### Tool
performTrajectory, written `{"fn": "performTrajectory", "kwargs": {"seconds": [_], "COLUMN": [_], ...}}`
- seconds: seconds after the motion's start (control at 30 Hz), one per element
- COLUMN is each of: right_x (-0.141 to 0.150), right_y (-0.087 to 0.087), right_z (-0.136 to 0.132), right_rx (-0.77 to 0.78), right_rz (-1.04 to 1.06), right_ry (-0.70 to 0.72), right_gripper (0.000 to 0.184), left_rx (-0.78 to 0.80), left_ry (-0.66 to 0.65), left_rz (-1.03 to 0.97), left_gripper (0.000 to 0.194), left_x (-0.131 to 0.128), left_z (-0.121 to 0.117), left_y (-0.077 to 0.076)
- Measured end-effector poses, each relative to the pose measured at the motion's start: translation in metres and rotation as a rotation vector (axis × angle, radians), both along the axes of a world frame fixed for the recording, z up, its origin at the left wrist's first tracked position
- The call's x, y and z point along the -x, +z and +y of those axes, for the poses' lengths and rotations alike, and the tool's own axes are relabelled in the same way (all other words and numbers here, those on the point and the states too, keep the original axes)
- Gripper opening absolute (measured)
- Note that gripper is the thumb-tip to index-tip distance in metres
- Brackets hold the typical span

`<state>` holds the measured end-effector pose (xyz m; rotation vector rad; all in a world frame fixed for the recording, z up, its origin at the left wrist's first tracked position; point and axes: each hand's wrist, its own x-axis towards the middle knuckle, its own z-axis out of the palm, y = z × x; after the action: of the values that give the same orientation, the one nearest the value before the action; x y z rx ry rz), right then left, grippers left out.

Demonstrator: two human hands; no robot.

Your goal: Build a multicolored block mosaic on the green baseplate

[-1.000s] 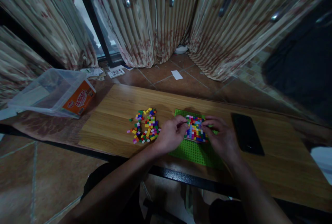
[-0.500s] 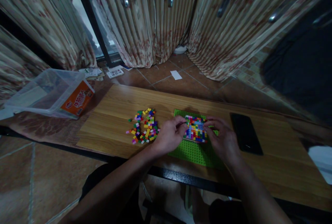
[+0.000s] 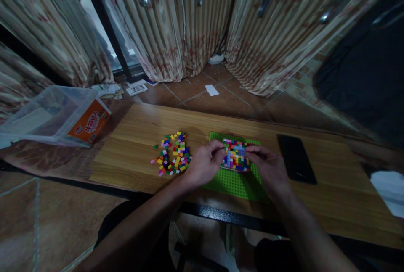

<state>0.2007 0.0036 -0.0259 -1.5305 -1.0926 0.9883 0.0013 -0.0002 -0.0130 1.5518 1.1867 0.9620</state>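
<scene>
A multicoloured block of small building bricks (image 3: pixel 236 156) is over the green studded baseplate (image 3: pixel 235 183) on the wooden table. My left hand (image 3: pixel 206 160) pinches its left edge between thumb and fingers. At the opposite edge, my right hand (image 3: pixel 268 165) has its fingers and thumb closed on the upper right side. Whether the block touches the baseplate I cannot tell. To the left of my left hand lies a loose pile of small coloured bricks (image 3: pixel 177 160).
A black phone-like slab (image 3: pixel 296 158) lies right of the baseplate. A clear plastic bin (image 3: pixel 57 112) with an orange label stands left of the wooden tabletop (image 3: pixel 126 150). White paper (image 3: pixel 388 190) is at the far right. Striped curtains (image 3: pixel 202 24) hang behind.
The view has shifted slightly. My right hand's fingers have straightened and lie a little more over the block's upper right edge. Both hands stay at the block.
</scene>
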Motion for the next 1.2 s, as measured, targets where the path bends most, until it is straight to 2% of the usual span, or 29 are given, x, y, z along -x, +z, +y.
{"fn": "performTrajectory", "kwargs": {"seconds": [0.17, 0.63, 0.77, 0.83, 0.97, 1.07, 1.2], "right_x": [0.001, 0.003, 0.002, 0.002, 0.008, 0.018, 0.028], "right_y": [0.002, -0.003, -0.001, 0.004, 0.020, 0.028, 0.029], "right_z": [-0.001, 0.000, 0.000, -0.002, -0.010, -0.017, -0.021], "right_rx": [0.000, -0.055, -0.042, -0.100, -0.357, -0.414, -0.456], "right_rz": [0.066, 0.035, 0.043, -0.046, -0.380, -0.492, -0.595], "right_ry": [-0.010, -0.029, -0.005, -0.008, 0.011, 0.150, 0.295], "right_gripper": [0.021, 0.021, 0.023, 0.023, 0.019, 0.020, 0.021], "left_rx": [-0.001, 0.032, 0.027, 0.036, 0.014, -0.019, -0.045], "left_ry": [-0.010, 0.009, 0.005, 0.007, 0.018, 0.021, -0.001], "left_rz": [0.002, -0.023, -0.086, -0.121, -0.142, -0.142, -0.139], "left_gripper": [0.015, 0.015, 0.017, 0.018, 0.020, 0.023, 0.027], "left_x": [0.001, -0.001, -0.002, -0.002, -0.003, -0.004, -0.005], "left_z": [0.000, 0.000, -0.001, -0.001, -0.002, -0.003, -0.006], "left_y": [0.001, 0.002, 0.004, 0.004, 0.002, 0.002, 0.005]}}
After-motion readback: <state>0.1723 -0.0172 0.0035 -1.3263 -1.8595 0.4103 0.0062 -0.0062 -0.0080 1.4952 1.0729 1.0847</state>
